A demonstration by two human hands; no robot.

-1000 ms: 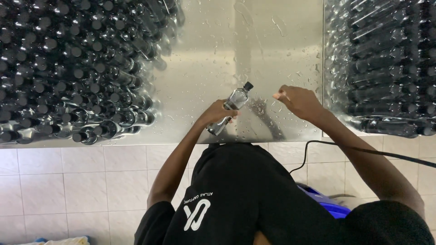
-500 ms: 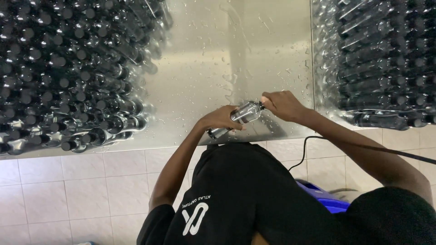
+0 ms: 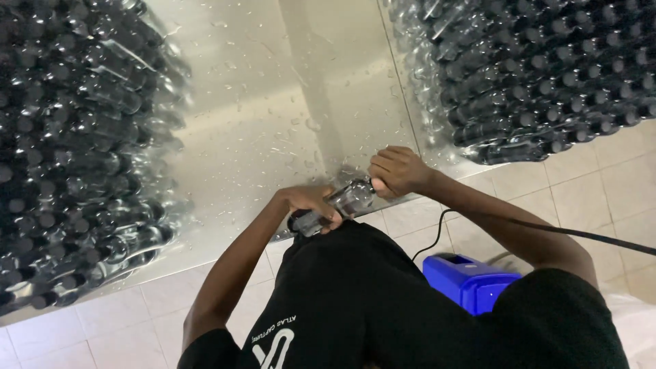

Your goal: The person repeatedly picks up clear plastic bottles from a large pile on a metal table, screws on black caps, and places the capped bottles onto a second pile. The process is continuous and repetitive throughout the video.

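Clear bottle [image 3: 342,203] gripped by both hands: left hand [image 3: 311,203] on body, right hand [image 3: 398,171] on cap end.

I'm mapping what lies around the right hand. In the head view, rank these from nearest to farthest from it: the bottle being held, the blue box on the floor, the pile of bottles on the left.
1. Bottle: in the right hand itself, held at one end, with the left hand on the other end.
2. Blue box: on the floor, below the right forearm.
3. Left pile of bottles: across the wet metal table, farthest.
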